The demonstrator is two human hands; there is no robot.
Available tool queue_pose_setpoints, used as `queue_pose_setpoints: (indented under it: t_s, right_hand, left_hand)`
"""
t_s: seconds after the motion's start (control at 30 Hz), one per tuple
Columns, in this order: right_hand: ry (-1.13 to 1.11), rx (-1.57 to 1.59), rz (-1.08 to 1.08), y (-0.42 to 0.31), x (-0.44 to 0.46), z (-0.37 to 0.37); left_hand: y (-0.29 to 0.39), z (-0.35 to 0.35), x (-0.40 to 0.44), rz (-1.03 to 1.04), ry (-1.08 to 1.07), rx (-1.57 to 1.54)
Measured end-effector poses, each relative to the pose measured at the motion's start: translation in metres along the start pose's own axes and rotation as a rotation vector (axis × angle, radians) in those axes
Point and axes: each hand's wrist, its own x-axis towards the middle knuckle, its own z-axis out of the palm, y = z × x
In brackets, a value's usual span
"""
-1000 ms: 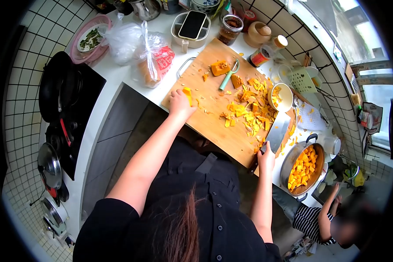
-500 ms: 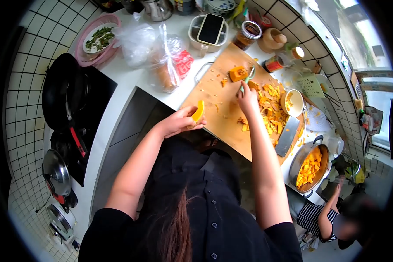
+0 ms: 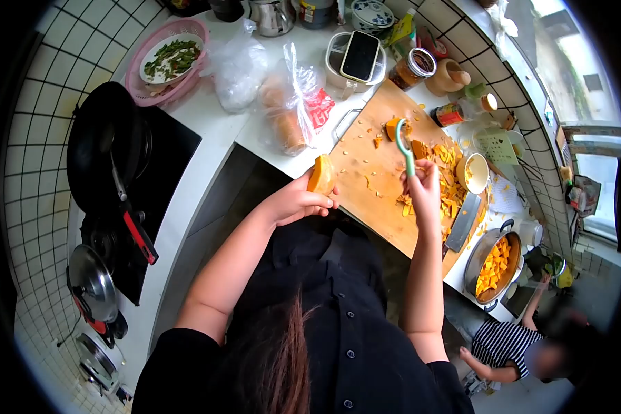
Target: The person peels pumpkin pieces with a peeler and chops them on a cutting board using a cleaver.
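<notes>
White surface (image 3: 217, 138) bends round me in a tiled kitchen, with one black hob (image 3: 165, 176) set into its left arm and one wok (image 3: 90, 152) on that. One wooden cutting board (image 3: 355, 157) lies before me, bearing two larger orange chunks (image 3: 421, 148), one cleaver (image 3: 464, 215) lying flat near the right end, and a heap of orange scraps (image 3: 452, 196) too many to count; from up here I can't fairly tell which are peel and which are flesh. I hold one orange wedge in my left hand (image 3: 298, 200): its fingers are bent round the lower part, and the wedge (image 3: 321, 174) pokes up by the board's near edge. In my right hand (image 3: 424, 183) is one green peeler (image 3: 408, 157), the fingers closed about its handle, its head raised over the board and well apart from the wedge. One cream bowl (image 3: 477, 174) with orange bits inside stands beside the heap, and one two-handled pot (image 3: 472, 270) of cut orange pieces (image 3: 495, 263) sits past the cleaver. Beyond the board's far left corner I count two plastic bags (image 3: 238, 72), one phone (image 3: 360, 55) resting on one clear container (image 3: 336, 67), and one pink basket (image 3: 142, 86). One person in a striped top (image 3: 505, 345) is off to my right.
</notes>
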Motion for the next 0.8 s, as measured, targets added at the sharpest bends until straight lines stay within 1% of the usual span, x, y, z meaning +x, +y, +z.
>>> queue_pose_setpoints:
  t_s: [0.07,0.1,0.17,0.23,0.37,0.4,0.5,0.53,0.63,0.67,0.77,0.8]
  right_hand:
    - [-0.153,-0.007,-0.036,-0.019,-0.033,0.008]
    - [-0.184,-0.067,-0.004,-0.026,-0.045,0.014]
    - [-0.25,-0.188,-0.003,-0.043,-0.064,0.022]
    - [-0.278,-0.24,-0.031,-0.052,-0.071,0.024]
    - [-0.234,-0.358,-0.164,-0.059,-0.076,0.016]
    - [-0.2,-0.33,-0.171,-0.058,-0.077,0.012]
    - [-0.243,-0.304,0.017,-0.06,-0.075,-0.007]
    - [-0.272,-0.353,-0.018,-0.051,-0.074,-0.015]
    - [-0.293,-0.279,0.061,-0.049,-0.074,-0.026]
    - [-0.289,-0.329,0.003,-0.04,-0.073,-0.031]
    - [-0.254,-0.544,-0.05,-0.034,-0.072,-0.039]
    - [-0.241,-0.568,-0.093,-0.032,-0.071,-0.041]
  left_hand:
    - [0.006,0.006,0.01,-0.029,-0.05,0.043]
    - [0.007,0.007,0.016,-0.062,-0.069,0.072]
    - [0.01,0.009,0.03,-0.125,-0.106,0.133]
    - [0.02,0.022,0.036,-0.179,-0.122,0.178]
    - [0.025,0.035,0.054,-0.266,-0.168,0.241]
    - [0.027,0.04,0.059,-0.281,-0.18,0.252]
    - [0.026,0.051,0.072,-0.292,-0.214,0.276]
    - [0.024,0.054,0.075,-0.299,-0.209,0.28]
    - [0.016,0.059,0.089,-0.377,-0.243,0.272]
    - [0.013,0.06,0.094,-0.403,-0.261,0.264]
    - [0.012,0.079,0.093,-0.392,-0.203,0.301]
    - [0.009,0.079,0.094,-0.401,-0.214,0.304]
